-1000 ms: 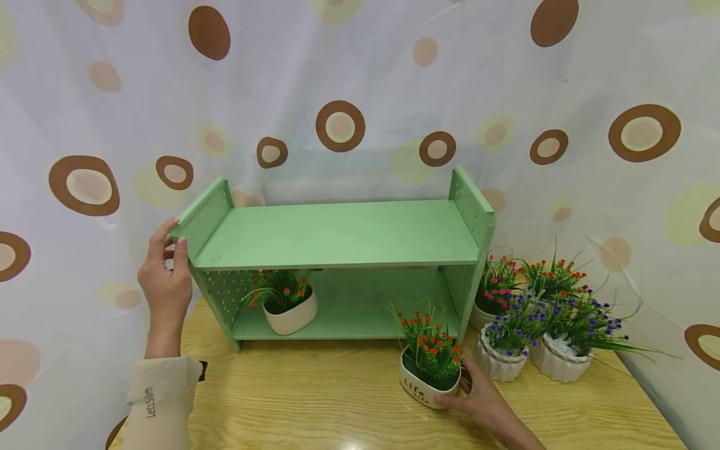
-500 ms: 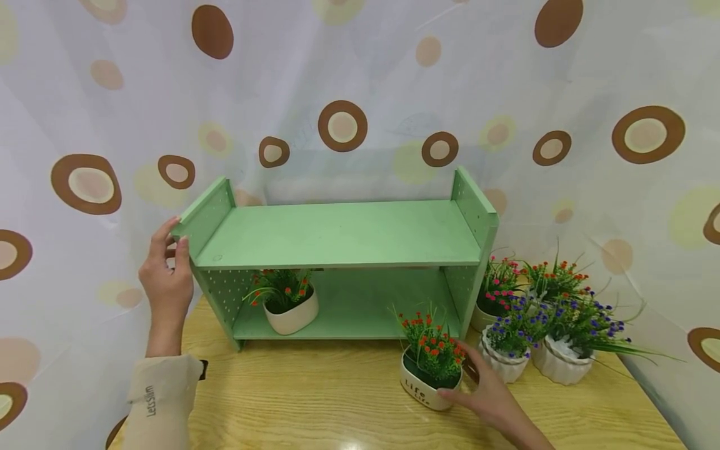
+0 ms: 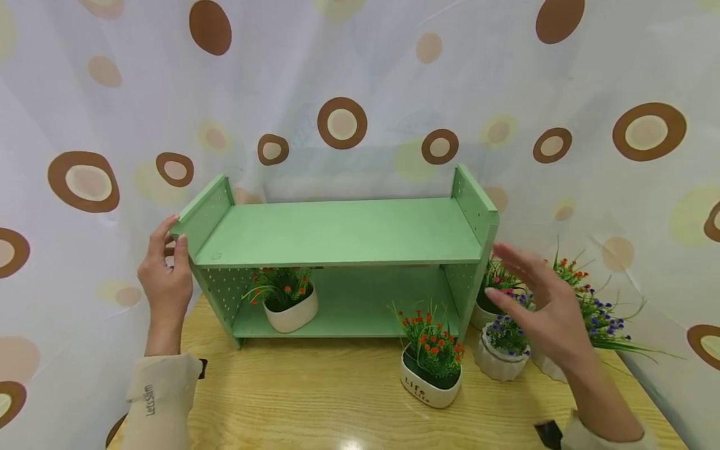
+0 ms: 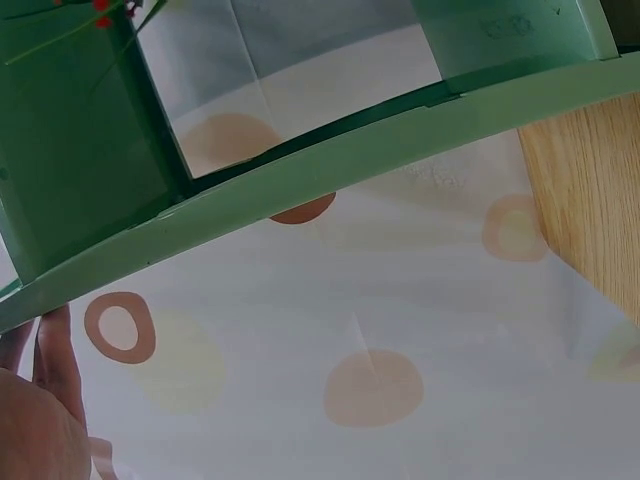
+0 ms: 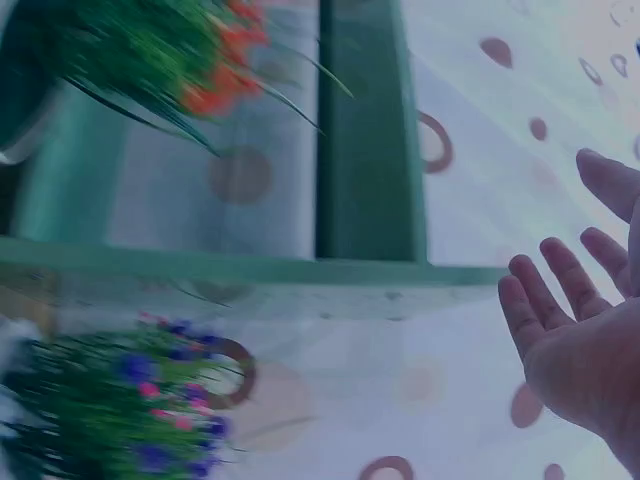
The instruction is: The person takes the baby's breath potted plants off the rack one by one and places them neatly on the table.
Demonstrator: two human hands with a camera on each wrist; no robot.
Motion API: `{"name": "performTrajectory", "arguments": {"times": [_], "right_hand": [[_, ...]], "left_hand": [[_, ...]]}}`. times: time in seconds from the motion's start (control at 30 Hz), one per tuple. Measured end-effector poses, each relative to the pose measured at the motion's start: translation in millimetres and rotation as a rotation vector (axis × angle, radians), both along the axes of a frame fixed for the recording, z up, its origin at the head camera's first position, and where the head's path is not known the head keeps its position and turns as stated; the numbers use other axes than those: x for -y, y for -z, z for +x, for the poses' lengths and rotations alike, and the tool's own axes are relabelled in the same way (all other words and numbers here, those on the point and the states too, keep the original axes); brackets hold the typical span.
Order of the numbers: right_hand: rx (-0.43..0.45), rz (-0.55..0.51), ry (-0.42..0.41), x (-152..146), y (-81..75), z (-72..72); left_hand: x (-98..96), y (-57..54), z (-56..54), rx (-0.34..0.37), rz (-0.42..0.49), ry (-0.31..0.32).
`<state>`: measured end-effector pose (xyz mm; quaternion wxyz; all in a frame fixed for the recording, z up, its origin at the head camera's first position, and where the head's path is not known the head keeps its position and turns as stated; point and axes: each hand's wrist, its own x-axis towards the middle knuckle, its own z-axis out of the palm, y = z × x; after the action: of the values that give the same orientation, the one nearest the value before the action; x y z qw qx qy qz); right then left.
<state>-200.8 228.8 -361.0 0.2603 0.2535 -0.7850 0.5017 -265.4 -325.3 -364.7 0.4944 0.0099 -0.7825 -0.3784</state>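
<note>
A green two-tier shelf [image 3: 337, 234] stands on the wooden table. My left hand [image 3: 167, 272] pinches the upper front corner of its left side panel; in the left wrist view its fingers [image 4: 58, 365] touch the panel's edge. My right hand [image 3: 554, 312] is raised with fingers extended and holds nothing, in front of the plants right of the shelf. Both finger and thumb of this right hand [image 5: 580, 330] are spread in the right wrist view. A white "Life" flowerpot [image 3: 432, 390] with red flowers sits on the table before the shelf's right end.
Another white flowerpot [image 3: 292, 314] with red flowers stands on the lower tier's left side. Several pots cluster right of the shelf, including a ribbed white pot [image 3: 502, 359] with blue flowers, partly hidden by my right hand. A dotted curtain [image 3: 360, 75] hangs behind.
My right hand has let go of the "Life" flowerpot and moved up and right, away from it. The pot stays where it was. My left hand keeps its hold on the shelf.
</note>
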Motion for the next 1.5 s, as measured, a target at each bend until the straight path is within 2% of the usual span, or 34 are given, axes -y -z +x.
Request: {"name": "performTrajectory", "arguments": {"times": [0.1, 0.23, 0.3, 0.37, 0.53, 0.67, 0.9, 1.1, 1.17, 1.27, 1.4, 1.5], "right_hand": [[-0.060, -0.069, -0.060, -6.1, -23.8, -20.9], [-0.074, -0.043, -0.081, -9.5, -42.9, -49.5], [-0.061, 0.008, -0.068, -10.3, -47.2, -61.5], [-0.059, 0.033, -0.091, -11.4, -48.6, -72.3], [-0.033, 0.067, -0.141, -17.8, -43.1, -90.3], [0.030, 0.083, -0.121, -23.2, -37.5, -95.3], [0.051, 0.056, -0.133, -23.7, -33.3, -98.7], [0.048, 0.049, -0.149, -23.5, -31.6, -100.8], [0.049, 0.038, -0.168, -23.5, -31.2, -101.4], [0.043, 0.016, -0.192, -23.4, -30.9, -102.0], [0.035, -0.020, -0.219, -23.0, -30.6, -101.5], [0.040, -0.045, -0.238, -22.3, -30.0, -100.5]], "left_hand": [[0.3, -0.4, -0.1, -0.003, 0.000, 0.004], [0.5, -0.5, 0.2, -0.006, -0.002, 0.007], [0.6, -0.5, 0.5, -0.006, -0.002, 0.004], [0.6, -0.4, 0.6, -0.005, -0.001, 0.005], [0.1, 0.4, -1.0, -0.006, 0.001, 0.006], [-1.2, 0.9, -2.4, -0.009, -0.006, 0.004], [-3.1, -0.4, 2.2, 0.016, 0.027, -0.006], [-14.8, 12.6, 12.5, 0.061, 0.103, 0.000], [-20.2, 18.8, 14.7, 0.044, 0.120, -0.004], [-32.0, 27.7, 17.3, -0.033, 0.119, 0.017], [-58.1, 38.7, 26.9, -0.137, 0.106, 0.052], [-74.6, 51.2, 33.8, -0.170, 0.113, 0.069]]}}
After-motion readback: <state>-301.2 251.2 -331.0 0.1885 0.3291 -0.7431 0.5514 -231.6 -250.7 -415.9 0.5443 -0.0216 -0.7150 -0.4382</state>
